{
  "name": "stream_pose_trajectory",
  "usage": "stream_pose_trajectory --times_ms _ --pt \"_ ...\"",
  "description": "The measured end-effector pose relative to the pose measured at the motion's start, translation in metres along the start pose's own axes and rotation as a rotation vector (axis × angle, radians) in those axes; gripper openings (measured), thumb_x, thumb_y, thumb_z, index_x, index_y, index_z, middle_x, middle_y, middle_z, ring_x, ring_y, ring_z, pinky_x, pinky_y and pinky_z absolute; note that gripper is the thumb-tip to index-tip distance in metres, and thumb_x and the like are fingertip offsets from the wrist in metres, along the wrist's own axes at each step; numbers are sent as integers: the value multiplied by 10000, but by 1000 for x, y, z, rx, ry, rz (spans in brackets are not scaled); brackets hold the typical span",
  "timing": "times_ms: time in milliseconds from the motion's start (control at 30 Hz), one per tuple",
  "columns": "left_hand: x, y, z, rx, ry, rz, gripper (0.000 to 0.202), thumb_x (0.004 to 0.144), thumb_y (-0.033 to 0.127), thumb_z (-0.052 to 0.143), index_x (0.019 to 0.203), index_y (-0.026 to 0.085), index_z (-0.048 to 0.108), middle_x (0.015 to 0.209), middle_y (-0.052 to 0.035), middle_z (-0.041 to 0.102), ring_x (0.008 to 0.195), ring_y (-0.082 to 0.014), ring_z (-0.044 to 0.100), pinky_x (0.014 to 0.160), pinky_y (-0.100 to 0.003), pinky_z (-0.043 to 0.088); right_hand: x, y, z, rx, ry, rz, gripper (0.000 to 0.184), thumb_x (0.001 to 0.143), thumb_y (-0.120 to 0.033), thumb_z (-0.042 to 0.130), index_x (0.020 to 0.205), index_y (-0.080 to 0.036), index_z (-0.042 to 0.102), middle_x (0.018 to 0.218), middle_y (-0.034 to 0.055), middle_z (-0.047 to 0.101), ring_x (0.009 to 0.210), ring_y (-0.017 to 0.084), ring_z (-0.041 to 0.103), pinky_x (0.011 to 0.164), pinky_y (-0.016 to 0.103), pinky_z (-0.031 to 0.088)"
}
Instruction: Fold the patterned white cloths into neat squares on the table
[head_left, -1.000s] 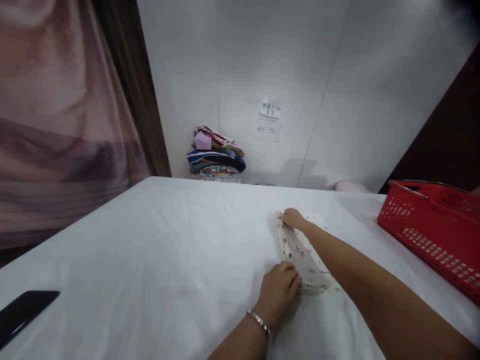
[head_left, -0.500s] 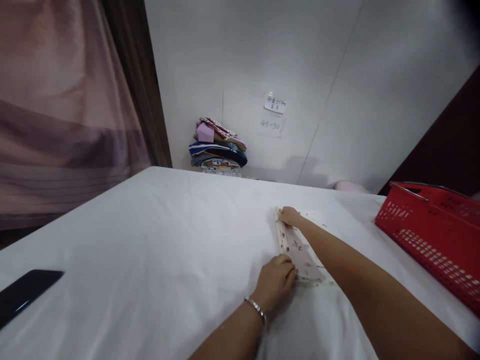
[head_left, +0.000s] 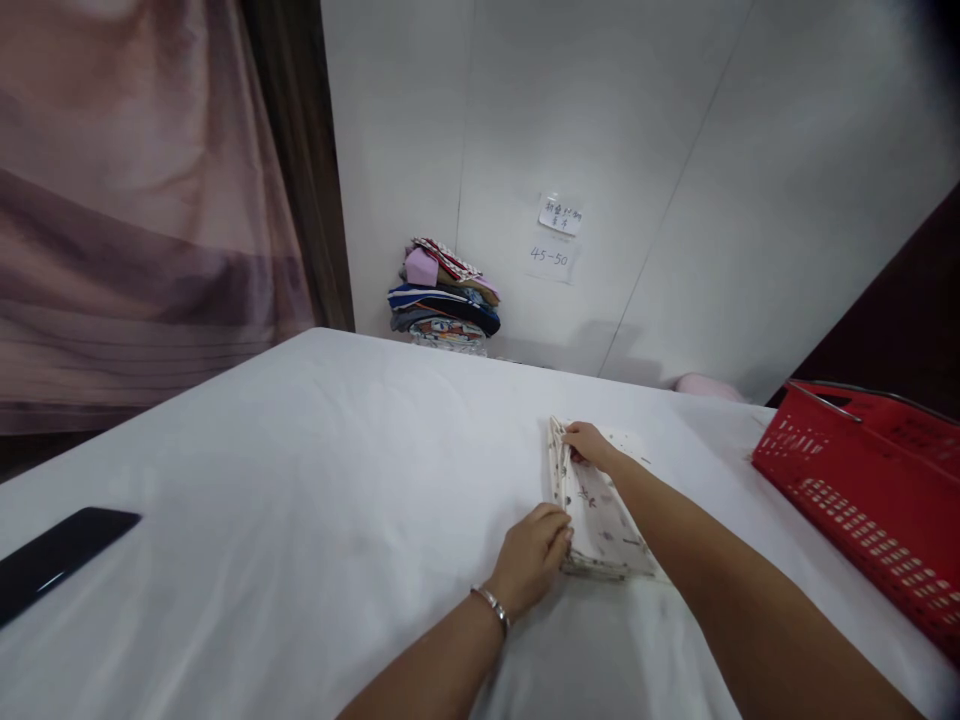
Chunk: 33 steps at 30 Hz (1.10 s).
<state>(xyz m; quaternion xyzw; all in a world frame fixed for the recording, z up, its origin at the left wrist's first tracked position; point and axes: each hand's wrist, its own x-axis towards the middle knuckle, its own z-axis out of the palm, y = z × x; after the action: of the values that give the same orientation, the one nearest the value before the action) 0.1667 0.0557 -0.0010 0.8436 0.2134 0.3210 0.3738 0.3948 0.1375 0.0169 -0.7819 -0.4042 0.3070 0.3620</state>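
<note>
A folded white cloth point(head_left: 604, 530) with small dark prints lies on the white-covered table, its layers showing along the left and near edges. At its far left corner, my right hand point(head_left: 591, 445) pinches the edge between thumb and fingers. My left hand point(head_left: 531, 555), with a silver bracelet on its wrist, has its fingers closed around the near left corner. The right forearm hides part of the cloth's right side.
A red plastic basket point(head_left: 862, 480) with a metal handle stands at the right. A black phone-like slab point(head_left: 64, 560) lies at the left. Folded fabrics point(head_left: 444, 300) are stacked beyond the table's far edge, by a wall with handwritten paper signs point(head_left: 555, 240). A pinkish curtain point(head_left: 135, 220) hangs at the left.
My left hand has shifted slightly left to the cloth's near corner. The cloth's top layer now reaches further over its near side and looks flatter. My right hand keeps hold of the far corner.
</note>
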Motion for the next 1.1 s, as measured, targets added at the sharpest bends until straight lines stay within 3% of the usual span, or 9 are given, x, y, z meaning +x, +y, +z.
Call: stream_pose_trajectory --times_ms 167,333,467,567,767,1100 --pt "24 -20 -7 -27 95 -206 238 809 246 428 931 204 627 919 -20 631 814 -132 558 756 -240 423 -2 3 -1 113 -2 10 44 675 -166 561 665 -168 517 410 -78 443 347 61 442 384 166 388" --pt "96 -32 -16 99 52 -410 249 786 261 456 924 212 658 882 -16 674 786 -131 596 716 -217 416 -5 -1 0 194 15 9 60 650 -147 553 661 -172 499 385 -87 428 316 62 425 351 164 364" --pt "148 -39 -5 187 31 -489 213 760 242 476 797 189 679 814 -30 685 762 -138 604 667 -209 407 -7 -3 1 264 47 -24 65 657 -151 522 695 -181 478 394 -97 418 302 59 409 327 159 339" --pt "170 -48 7 218 50 -543 204 745 263 489 772 177 672 839 -51 682 795 -156 603 655 -218 404 -6 0 0 295 53 -54 52 664 -177 518 689 -184 473 400 -94 426 293 62 405 306 162 316" --pt "184 -60 21 292 102 -604 191 738 275 493 851 200 628 916 -56 656 838 -176 591 668 -244 409 1 9 -1 365 39 -79 86 684 -253 528 715 -184 486 448 -80 466 312 60 418 315 167 335" --pt "191 -69 27 327 140 -509 182 731 269 493 778 202 656 947 -66 612 803 -155 584 660 -232 401 1 10 0 381 3 -97 152 712 -322 526 775 -185 506 476 -67 478 356 75 445 353 185 371"
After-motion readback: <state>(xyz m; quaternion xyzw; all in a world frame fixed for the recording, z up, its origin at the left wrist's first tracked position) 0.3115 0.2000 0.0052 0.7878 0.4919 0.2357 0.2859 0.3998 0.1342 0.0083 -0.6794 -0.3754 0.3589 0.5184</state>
